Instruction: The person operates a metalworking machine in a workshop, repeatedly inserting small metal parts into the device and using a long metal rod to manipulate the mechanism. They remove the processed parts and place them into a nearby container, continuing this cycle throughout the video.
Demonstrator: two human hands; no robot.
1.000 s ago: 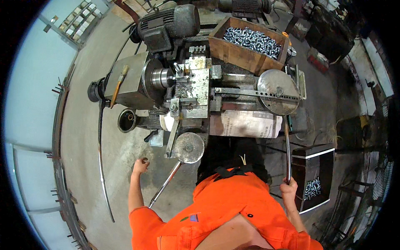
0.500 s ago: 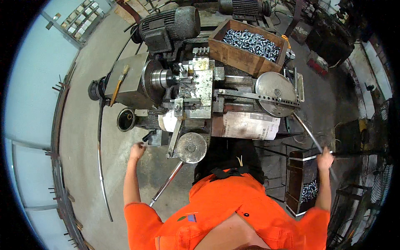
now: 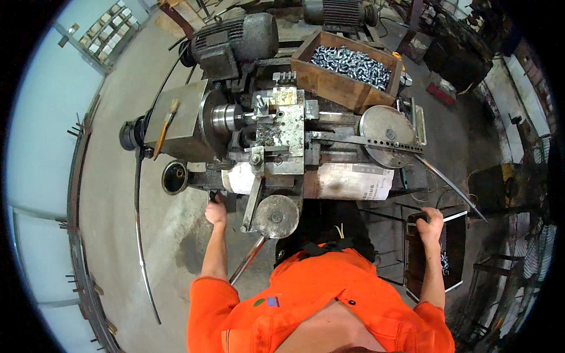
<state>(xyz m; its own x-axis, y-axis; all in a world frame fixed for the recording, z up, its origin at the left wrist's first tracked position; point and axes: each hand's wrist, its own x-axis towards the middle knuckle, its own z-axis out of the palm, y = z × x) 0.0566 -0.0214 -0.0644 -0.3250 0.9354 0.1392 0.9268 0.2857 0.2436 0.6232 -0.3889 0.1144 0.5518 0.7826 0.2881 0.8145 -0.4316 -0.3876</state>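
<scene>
Orange-sleeved arms reach out to a small lathe [image 3: 276, 135] at frame centre. Left hand [image 3: 216, 210] is closed on a dark knob [image 3: 213, 196] at its lower-left front; right hand [image 3: 429, 222] clasps the dark bin [image 3: 432, 253] at right, apparently for a workpiece.
</scene>
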